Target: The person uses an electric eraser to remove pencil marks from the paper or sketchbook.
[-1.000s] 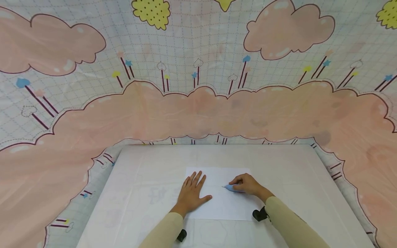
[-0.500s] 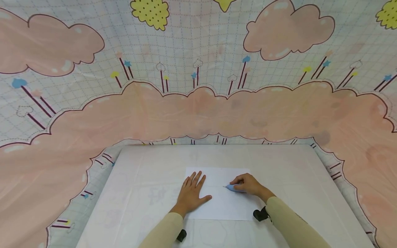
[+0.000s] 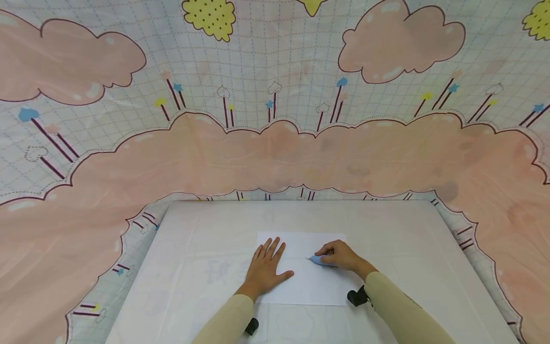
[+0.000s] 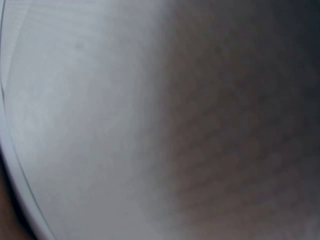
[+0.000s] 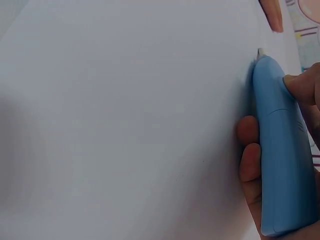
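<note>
A white sheet of paper [image 3: 301,291] lies on the white table in the head view, with a faint line running across its middle. My left hand [image 3: 265,267] rests flat on its left part, fingers spread. Over the right part, my right hand [image 3: 343,255] grips a chunky blue handheld tool [image 5: 285,160] with a short, thin metal tip, whose exact kind I cannot tell. The thumb [image 5: 302,86] presses on the tool's side and the other fingers curl round it. Its tip points left, at the paper. The left wrist view is a blurred pale and dark surface.
The white tabletop [image 3: 206,224] extends around the paper, its far edge meeting a cartoon-patterned curtain [image 3: 301,157]. Black wrist devices [image 3: 357,296] sit under both sleeves. Faint prints show on the table cover left of the paper.
My right hand and the blue tool shift slightly right, then back a little to the left, tip staying near the faint line. My left hand stays in place.
</note>
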### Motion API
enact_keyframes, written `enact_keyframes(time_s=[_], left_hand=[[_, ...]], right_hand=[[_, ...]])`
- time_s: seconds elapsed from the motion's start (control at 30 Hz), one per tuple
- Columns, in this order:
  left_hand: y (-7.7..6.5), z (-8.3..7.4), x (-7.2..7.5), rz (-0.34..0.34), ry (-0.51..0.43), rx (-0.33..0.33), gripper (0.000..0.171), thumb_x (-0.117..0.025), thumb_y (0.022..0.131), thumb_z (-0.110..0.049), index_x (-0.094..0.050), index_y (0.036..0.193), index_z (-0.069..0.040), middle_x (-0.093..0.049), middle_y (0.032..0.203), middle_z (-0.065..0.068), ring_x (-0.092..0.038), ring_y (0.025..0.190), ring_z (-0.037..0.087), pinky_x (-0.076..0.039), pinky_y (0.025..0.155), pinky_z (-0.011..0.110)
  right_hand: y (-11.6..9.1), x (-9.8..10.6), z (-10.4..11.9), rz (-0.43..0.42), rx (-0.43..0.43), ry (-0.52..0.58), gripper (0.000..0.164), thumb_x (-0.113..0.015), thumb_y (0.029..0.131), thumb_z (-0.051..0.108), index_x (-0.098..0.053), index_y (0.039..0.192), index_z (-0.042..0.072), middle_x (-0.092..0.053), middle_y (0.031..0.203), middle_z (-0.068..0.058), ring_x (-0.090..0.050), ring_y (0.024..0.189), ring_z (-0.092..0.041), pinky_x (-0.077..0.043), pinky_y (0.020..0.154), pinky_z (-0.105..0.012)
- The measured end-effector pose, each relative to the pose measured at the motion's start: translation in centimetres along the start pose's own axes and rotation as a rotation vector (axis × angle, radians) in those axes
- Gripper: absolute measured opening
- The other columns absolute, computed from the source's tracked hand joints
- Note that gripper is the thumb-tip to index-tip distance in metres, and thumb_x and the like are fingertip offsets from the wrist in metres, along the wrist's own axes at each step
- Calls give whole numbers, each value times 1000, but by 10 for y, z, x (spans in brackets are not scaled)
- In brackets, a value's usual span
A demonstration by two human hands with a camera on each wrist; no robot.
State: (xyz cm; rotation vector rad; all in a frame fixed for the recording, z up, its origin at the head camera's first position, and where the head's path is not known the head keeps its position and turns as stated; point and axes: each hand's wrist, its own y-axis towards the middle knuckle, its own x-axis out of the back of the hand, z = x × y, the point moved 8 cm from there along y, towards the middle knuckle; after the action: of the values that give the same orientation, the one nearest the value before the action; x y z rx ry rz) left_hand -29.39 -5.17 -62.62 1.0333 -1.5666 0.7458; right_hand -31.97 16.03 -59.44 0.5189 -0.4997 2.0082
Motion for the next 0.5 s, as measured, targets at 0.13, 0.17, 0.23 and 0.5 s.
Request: enact_keyframes(time_s=[0.13, 0.17, 0.23, 0.5], left_hand=[[0, 1, -4, 14, 20, 5, 89, -38, 90, -76, -22, 158, -21, -11, 166, 1, -10, 153, 26, -14, 122, 49], [1, 2, -4, 18, 24, 7, 90, -38, 90, -76, -21, 159, -21, -11, 166, 1, -10, 153, 26, -14, 122, 49], [1, 2, -5, 21, 29, 8, 90, -37, 90, -77, -21, 159, -21, -11, 167, 0, -10, 153, 26, -14, 122, 49], [0, 1, -3, 23, 28, 13, 89, -37, 90, -76, -21, 159, -21, -11, 167, 1, -10, 153, 26, -14, 122, 49]], right_hand=[[1, -3, 0, 2, 3, 0, 17, -72, 87, 9, -77, 102, 3, -71, 101, -9, -48, 70, -8, -41, 59, -18], [2, -3, 0, 3, 3, 0, 17, -72, 86, 9, -77, 102, 3, -71, 101, -9, -47, 69, -8, -41, 59, -18], [2, -4, 0, 4, 6, 2, 17, -72, 86, 9, -77, 102, 3, -72, 100, -8, -47, 69, -8, -40, 58, -18], [3, -5, -2, 7, 9, 4, 17, -71, 87, 9, -76, 102, 2, -71, 102, -10, -48, 70, -9, -40, 59, -18]])
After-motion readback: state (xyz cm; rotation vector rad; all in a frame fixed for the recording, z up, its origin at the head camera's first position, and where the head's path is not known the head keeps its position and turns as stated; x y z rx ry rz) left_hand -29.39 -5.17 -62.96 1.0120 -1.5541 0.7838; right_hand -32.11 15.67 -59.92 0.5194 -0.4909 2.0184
